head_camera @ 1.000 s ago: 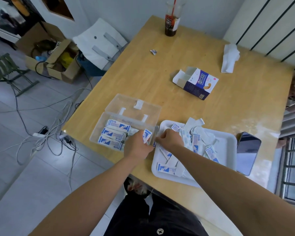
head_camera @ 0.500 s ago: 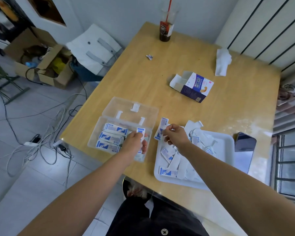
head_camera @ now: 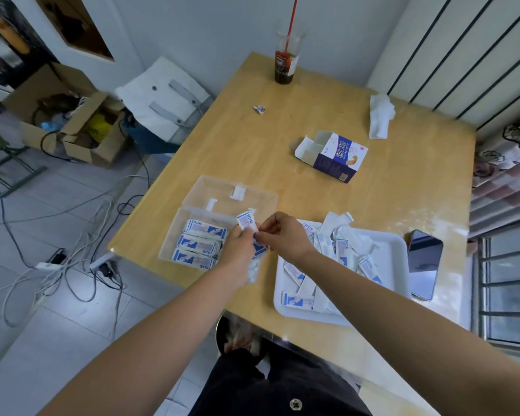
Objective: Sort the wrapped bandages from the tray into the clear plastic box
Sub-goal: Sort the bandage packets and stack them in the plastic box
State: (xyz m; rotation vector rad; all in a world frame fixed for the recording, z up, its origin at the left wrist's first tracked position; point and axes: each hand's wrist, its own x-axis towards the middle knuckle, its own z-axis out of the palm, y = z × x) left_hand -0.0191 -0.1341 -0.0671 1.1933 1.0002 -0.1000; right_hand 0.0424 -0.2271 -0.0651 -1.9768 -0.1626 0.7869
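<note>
Big picture first: the tabletop isn't doing you any favours, because everything that matters is crowded along its near edge. The tray sits toward the near right corner with its near rim right up by that edge. The phone is just beside its right rim, so a careless sweep of your right forearm could shove either one off. The loose bandages in the tray are a jumble, leaning over each other, so grabbing one could flick a neighbour out onto the tabletop.

The clear plastic box is at the near left corner, lid flopped open behind it, with neat stacks filling its left side. It looks light, and your left wrist is over its right end. A bump could skid it toward the edge or mess up those stacks.

Now the small stuff. Your left hand is pinching a wrapped bandage that stands up above the box's right end. Your right hand is closed in a fingertip pinch right against it. I can't tell if you're both on the same wrapper or if the right has a second one underneath. Either way it's a mid-air handoff of something thin and slippery. Let go out of sync and my guess is it flutters past the box to the floor.
</note>
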